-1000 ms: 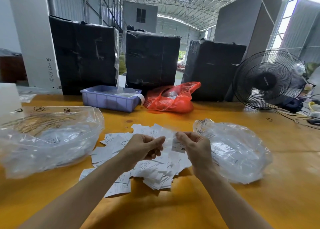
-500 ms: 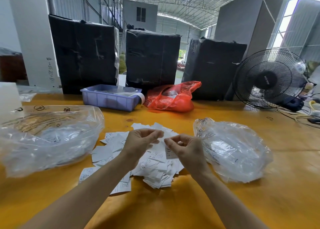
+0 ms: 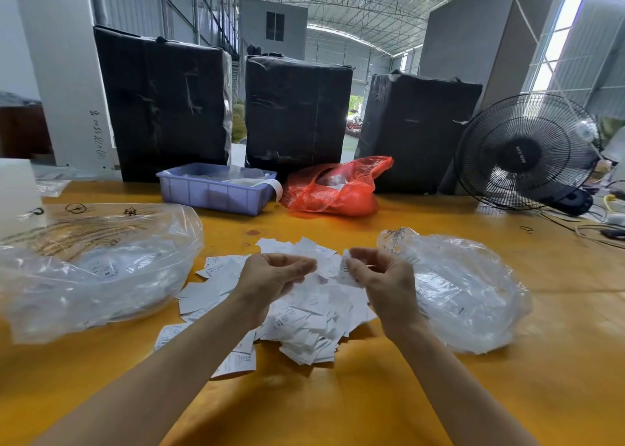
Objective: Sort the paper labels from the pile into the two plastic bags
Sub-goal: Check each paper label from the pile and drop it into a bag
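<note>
Yellow counter (image 3: 439, 395) carries the pile of labels (image 3: 304, 313), one clear plastic bag (image 3: 94, 276) left of it, another (image 3: 473, 293) to its right. Since a moment ago the hands have drawn apart above the pile: the right hand (image 3: 382, 283) pinches a label (image 3: 348, 270), probably bag-bound; the left hand (image 3: 274, 276) curls loosely, seemingly empty.

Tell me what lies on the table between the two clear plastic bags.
The head view shows the pile of paper labels between the left bag and right bag, with both hands above it.
</note>
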Motion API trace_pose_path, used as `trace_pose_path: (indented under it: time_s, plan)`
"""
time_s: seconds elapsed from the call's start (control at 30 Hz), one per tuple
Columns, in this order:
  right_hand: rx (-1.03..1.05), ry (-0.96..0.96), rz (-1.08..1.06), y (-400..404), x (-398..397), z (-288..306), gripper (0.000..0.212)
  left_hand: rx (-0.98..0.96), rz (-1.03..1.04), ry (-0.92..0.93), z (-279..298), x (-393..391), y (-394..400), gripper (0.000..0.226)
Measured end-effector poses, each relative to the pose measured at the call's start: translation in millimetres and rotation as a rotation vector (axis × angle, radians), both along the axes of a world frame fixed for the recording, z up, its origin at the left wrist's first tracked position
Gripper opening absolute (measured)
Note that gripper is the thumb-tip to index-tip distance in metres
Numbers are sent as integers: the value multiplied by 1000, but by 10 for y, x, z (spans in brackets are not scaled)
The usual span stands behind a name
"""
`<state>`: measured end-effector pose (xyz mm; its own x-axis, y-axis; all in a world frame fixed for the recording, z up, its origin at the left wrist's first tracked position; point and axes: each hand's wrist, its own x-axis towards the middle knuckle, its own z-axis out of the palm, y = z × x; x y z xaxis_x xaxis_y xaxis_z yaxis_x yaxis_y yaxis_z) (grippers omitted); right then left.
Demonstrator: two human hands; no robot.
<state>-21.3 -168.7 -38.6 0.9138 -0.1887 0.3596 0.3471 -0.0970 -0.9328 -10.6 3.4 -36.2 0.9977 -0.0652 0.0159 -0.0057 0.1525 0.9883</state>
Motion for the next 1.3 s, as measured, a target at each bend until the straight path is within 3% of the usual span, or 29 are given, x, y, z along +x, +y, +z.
trace_pose_path:
  time_s: [0.17, 0.23, 0.27, 0.3, 0.37, 0.43, 0.5, 0.57, 0.77, 0.9, 1.0, 1.13, 1.3]
  plan:
    - [-140, 63, 77, 41, -27, 1, 12, -212, 5, 74, 12, 33, -29, 21]
    - [-243, 187, 231, 93, -49, -26, 59, -341, -5, 63, 16, 33, -55, 13]
    - [-264, 239, 312, 127, -63, -49, 73, -383, -15, 45, 15, 27, -66, 10]
    - [-273, 260, 361, 164, -85, -72, 72, -396, -28, 23, 14, 20, -78, 9]
    - [-226, 238, 400, 214, -113, -102, 44, -371, -41, -23, 7, 7, -99, 10]
    - [-65, 221, 383, 222, -98, -100, 23, -383, -36, -53, -2, 8, -107, 20]
    - [30, 227, 346, 179, -67, -73, 16, -395, -23, -65, -12, 23, -104, 33]
    - [63, 245, 301, 126, -60, -18, 11, -339, 10, -61, -24, 36, -95, 43]
    - [-18, 286, 169, 5, -12, 40, 15, -89, -48, -97, -41, 59, 1, 35]
    - [-341, 87, 179, -7, -55, 70, 11, 236, -277, -136, -30, 4, 32, 42]
    - [-497, 30, 219, 25, -68, 40, 18, 336, -208, -192, -45, -12, -31, 25]
    - [-239, 154, 227, -42, -9, 25, 12, 379, -92, -168, -83, 17, -9, 10]
    - [190, 298, 236, -132, 67, 9, 28, 281, -15, -76, -84, 46, 37, 10]
